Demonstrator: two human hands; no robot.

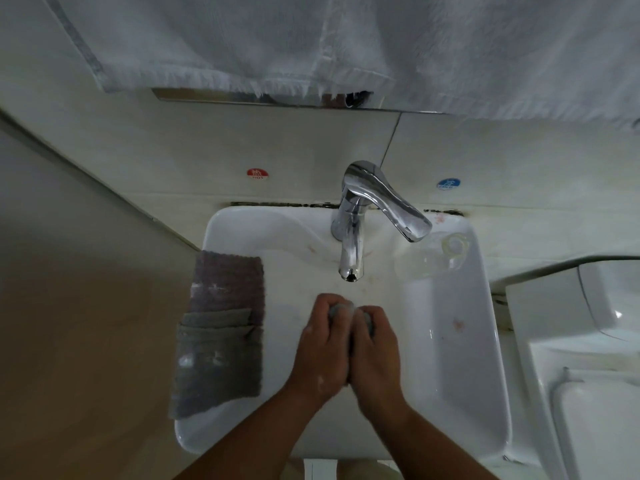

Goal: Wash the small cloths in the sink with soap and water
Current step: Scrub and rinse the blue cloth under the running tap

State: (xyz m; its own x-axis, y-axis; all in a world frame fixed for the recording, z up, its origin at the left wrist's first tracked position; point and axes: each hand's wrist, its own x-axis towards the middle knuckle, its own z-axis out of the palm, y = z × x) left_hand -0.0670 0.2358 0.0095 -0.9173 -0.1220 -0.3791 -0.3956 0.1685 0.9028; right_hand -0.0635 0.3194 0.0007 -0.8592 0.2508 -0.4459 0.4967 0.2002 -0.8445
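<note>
Over the middle of the white sink [460,341], my left hand [322,344] and my right hand [375,351] are pressed together, both shut on a small grey cloth [341,311]. Only bits of that cloth show between the fingers, just below the chrome tap's spout [351,268]. No water is visibly running. Two more small cloths hang over the sink's left rim: a purplish one [228,282] and a grey one [218,362] overlapping below it, with pale soapy specks.
The tap's lever [391,202] points right. A clear soap dish [433,258] sits at the sink's back right corner. White towels [346,39] hang above. A toilet cistern [581,358] stands to the right, a wall to the left.
</note>
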